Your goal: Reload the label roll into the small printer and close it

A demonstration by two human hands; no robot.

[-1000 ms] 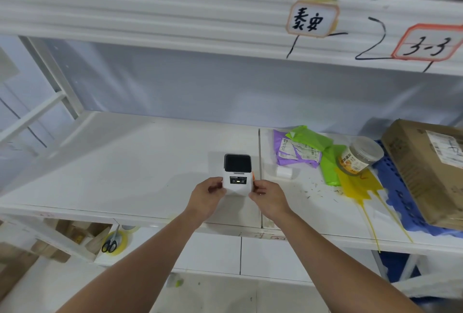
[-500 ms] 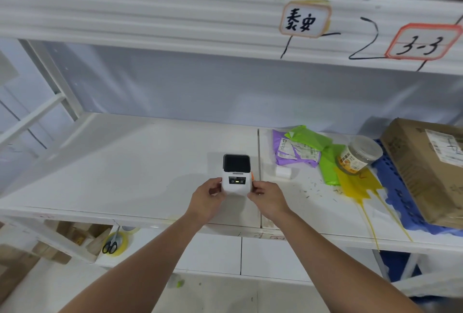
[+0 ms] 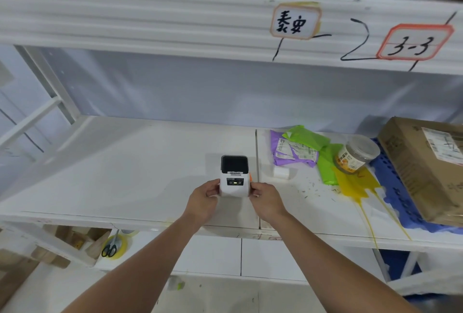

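Both hands clamp the small printer [image 3: 234,177] from opposite sides, likely to steady it on the white shelf [image 3: 125,162] before opening it. The left hand [image 3: 204,198] closes its grip on the left wall and the right hand [image 3: 266,198] on the right wall, near the orange tab, forearms reaching forward with wrists nearly straight. The label roll [image 3: 281,172] lies loose just right of the right hand's grip, not yet loaded.

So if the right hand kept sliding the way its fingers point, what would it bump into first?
The right hand points up-left, and its fingers already touch the small printer, so that comes first; the left hand is probably next.
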